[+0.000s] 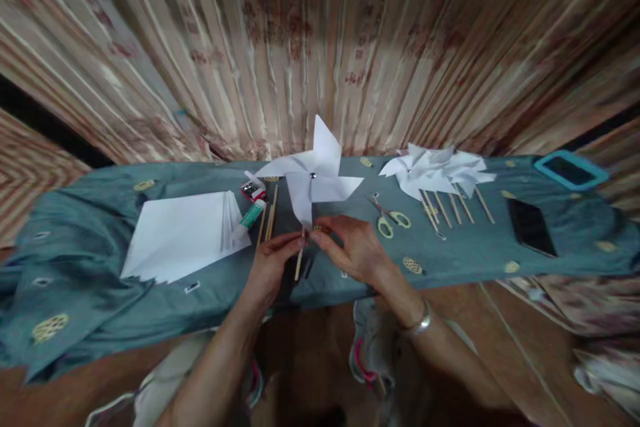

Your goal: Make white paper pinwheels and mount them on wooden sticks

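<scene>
A white paper pinwheel (326, 183) with a round metallic pin at its centre stands in front of me. Its thin wooden stick (299, 264) shows below the lowest blade. My left hand (269, 265) is closed, pinching the stick between thumb and fingertips. My right hand (356, 250) has its fingers bent together at the lower blade's tip, close beside the left fingertips. It pinches the pinwheel there, though the exact contact is partly hidden. To the right of the pinwheel lie scissors (386, 227) with yellow-green handles.
On the green cloth (295, 290), left, lies a stack of white paper (177, 230). Near it are a glue stick (251, 215), a small red box (253, 189) and loose wooden sticks (271, 213). Several pinwheels (440, 172) overlap at right, beside a dark phone (531, 227) and a blue-framed object (571, 169).
</scene>
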Available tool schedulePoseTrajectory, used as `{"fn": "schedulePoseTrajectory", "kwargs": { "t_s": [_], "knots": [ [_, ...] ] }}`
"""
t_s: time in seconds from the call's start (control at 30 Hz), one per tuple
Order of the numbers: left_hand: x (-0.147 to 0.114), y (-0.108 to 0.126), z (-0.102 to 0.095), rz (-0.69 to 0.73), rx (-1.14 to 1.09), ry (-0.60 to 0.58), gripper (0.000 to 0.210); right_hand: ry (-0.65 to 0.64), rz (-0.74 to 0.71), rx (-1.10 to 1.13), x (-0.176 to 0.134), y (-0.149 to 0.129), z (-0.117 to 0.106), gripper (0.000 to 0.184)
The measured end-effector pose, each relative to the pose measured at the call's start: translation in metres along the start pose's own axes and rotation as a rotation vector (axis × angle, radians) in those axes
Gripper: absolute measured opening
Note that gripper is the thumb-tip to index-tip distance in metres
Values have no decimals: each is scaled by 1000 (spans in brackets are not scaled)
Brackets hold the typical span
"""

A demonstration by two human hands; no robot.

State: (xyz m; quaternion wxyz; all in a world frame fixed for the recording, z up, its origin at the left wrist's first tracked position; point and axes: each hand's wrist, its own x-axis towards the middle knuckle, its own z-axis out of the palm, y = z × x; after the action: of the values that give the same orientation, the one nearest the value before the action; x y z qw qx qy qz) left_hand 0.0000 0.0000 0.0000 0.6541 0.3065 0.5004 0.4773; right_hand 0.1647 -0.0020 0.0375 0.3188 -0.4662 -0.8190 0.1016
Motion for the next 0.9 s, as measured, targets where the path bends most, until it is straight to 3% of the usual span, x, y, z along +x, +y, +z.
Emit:
{"fn": "schedulePoseTrajectory", "kwargs": {
  "t_s": [0.17,0.23,0.47,0.9],
  "knots": [
    [0,-1,-3,-1,11,24,33,369,73,-107,1,18,-24,25],
    [0,-2,-4,-15,24,21,35,446,114,-205,1,29,-28,28],
    [1,-3,-4,-26,-3,15,36,305,193,-311,-3,57,-22,48],
    [1,-1,-2,16,-13,24,34,158,93,-134,-2,30,1,38]
  ]
}}
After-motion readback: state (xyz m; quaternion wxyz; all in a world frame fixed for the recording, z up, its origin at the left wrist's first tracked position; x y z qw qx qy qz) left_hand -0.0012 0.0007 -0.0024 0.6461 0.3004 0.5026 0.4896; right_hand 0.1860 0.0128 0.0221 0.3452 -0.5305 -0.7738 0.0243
